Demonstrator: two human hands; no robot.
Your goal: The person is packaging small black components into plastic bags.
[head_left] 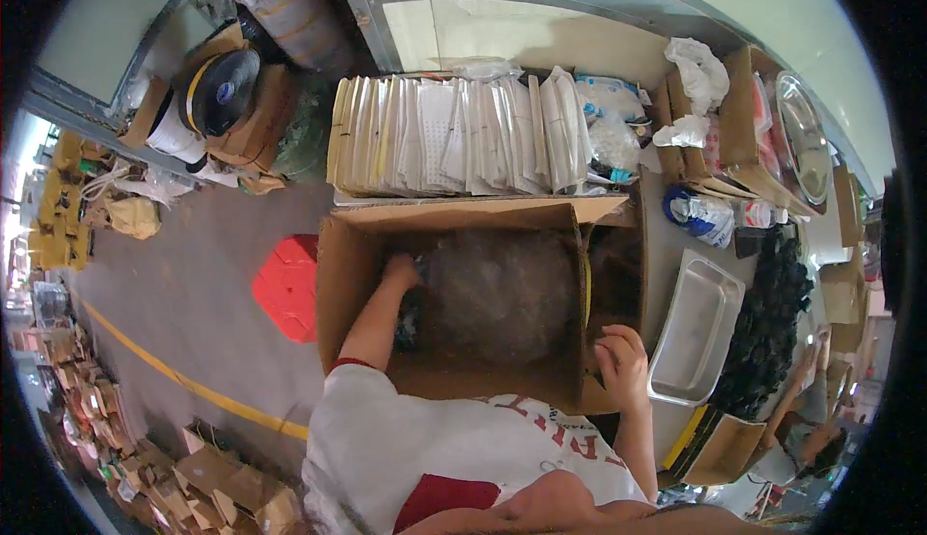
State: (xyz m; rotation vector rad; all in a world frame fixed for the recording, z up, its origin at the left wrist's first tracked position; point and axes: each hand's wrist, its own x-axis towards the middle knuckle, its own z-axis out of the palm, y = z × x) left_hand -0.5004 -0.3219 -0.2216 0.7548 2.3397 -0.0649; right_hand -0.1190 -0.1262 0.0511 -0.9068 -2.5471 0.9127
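A large open cardboard box (488,380) stands right in front of me. My left hand (400,270) reaches down into its left side, fingers closed at the edge of some dark, crumpled material (409,318). What those fingers hold is too dim to make out. Cloudy clear plastic (502,289) covers much of the box's inside. Just outside the right wall, my right hand (623,356) hovers with bent, loosely parted fingers and nothing visible in them. A second, narrower dark box opening (615,265) lies beyond that wall, next to my right hand.
A packed row of paper-wrapped flat pieces (463,134) stands behind the box. To the right are a metal tray (697,327), black crumpled plastic (768,327) and a blue-and-white bag (697,216). A red plastic container (290,289) sits on the left floor, near a tape reel (224,91).
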